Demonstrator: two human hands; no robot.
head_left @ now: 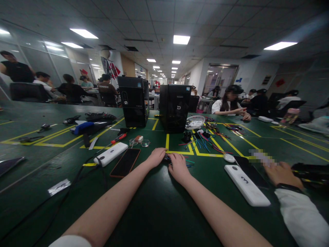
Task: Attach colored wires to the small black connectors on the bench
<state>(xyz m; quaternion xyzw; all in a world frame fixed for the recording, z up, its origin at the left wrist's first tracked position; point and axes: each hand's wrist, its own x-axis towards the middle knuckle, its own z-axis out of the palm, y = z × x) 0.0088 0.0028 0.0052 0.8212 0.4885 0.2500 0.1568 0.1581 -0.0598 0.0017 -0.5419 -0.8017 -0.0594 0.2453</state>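
Forearms (113, 200) | left hand (157, 156), right hand (179, 168) half curled round dark piece (168, 159) | tape edge (181, 152) beyond

8 and 3 on white cases (111, 155) (246, 185)

And the person is wearing a white sleeve (70, 241) (just its edge is showing), with both forearms and hands going bare beyond it.

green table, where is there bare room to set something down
Bare: between the left forearm and right forearm; also between that and the white case marked 3. Crowded: around the colored wires and white basket.
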